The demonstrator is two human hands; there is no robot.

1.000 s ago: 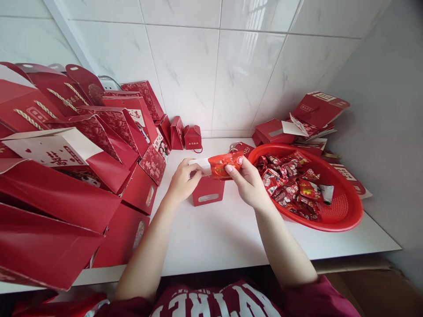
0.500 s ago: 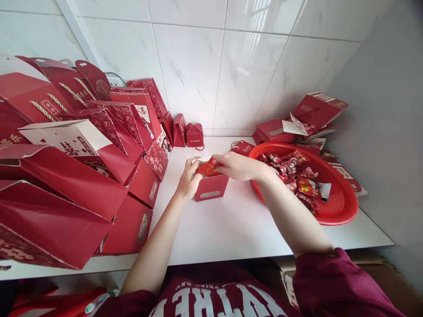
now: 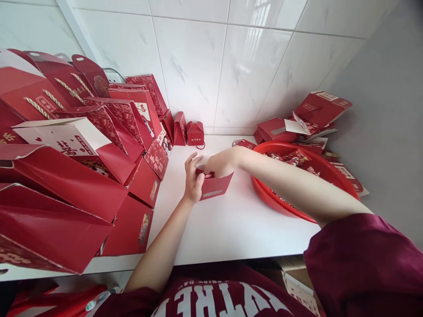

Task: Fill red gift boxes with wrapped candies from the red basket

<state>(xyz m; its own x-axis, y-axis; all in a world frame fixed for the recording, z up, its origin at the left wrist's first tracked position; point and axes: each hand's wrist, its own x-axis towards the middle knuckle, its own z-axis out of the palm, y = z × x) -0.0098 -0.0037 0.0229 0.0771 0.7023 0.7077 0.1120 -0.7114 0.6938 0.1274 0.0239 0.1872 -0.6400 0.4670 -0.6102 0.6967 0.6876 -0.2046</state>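
Note:
An open-topped red box [image 3: 218, 187] with a small window strip stands on the white counter [image 3: 214, 229]. My left hand [image 3: 194, 178] grips the left edge of this box, its thumb bent at the rim and the other fingers behind. From above, my right hand [image 3: 220, 164] reaches down into the box; its fingers are hidden inside. A bit of red wrapper [image 3: 209, 175] shows at the opening between the hands. Under my right forearm lies a red plastic basket [image 3: 267, 198] with red-wrapped sweets [image 3: 294, 157].
Many red gift boxes [image 3: 66, 180] are stacked on the left. Two small red boxes [image 3: 195, 133] stand by the tiled wall [image 3: 188, 66]. Flattened and folded red boxes [image 3: 322, 110] lie behind the basket, against the grey wall on the right.
My right hand has gone down into the box, taking the red packet mostly out of sight. The right forearm now crosses the basket, and the box is slightly tilted and spread at its top.

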